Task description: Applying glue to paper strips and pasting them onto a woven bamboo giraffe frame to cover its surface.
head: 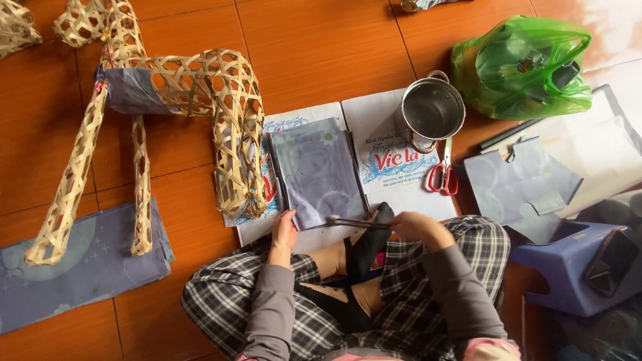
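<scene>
Lavender paper sheet [317,170] lies on the floor before the seated person's crossed legs; all places below are taken from it. Left hand [284,232] rests at its near left corner, fingers together and pressed flat on the edge. Right hand [413,226], near its right corner, is closed around a thin brush [351,222] whose tip lies over the sheet's near edge. One steel pot [433,110] stands beyond and right. One pair of red-handled scissors [443,175] lies right. One woven bamboo frame [167,113] sprawls left. One green plastic bag [525,67] sits far right.
</scene>
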